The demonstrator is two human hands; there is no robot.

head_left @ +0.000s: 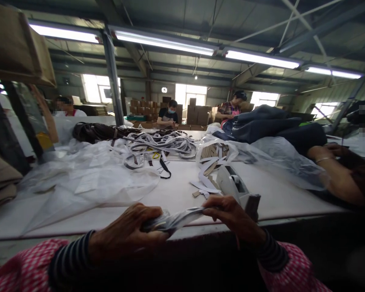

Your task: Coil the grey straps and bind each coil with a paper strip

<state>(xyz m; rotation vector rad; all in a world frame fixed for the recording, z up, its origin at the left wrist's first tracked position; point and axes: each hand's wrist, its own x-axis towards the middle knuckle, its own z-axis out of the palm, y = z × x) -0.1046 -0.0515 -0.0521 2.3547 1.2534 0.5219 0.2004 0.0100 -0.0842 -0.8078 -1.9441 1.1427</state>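
My left hand and my right hand both grip a twisted grey-white strap bundle in clear plastic, stretched between them just over the table's near edge. A grey tape dispenser stands beyond my right hand, close to it. Loose white and tan strips lie past the dispenser. A tangled heap of white and dark straps sits farther ahead, with crumpled clear plastic sheeting to my left.
A co-worker's bare forearm reaches onto the table at the right, beyond a pile of dark fabric. Folded tan cloth lies at the far left. Several people sit farther off, with stacked cardboard boxes behind them.
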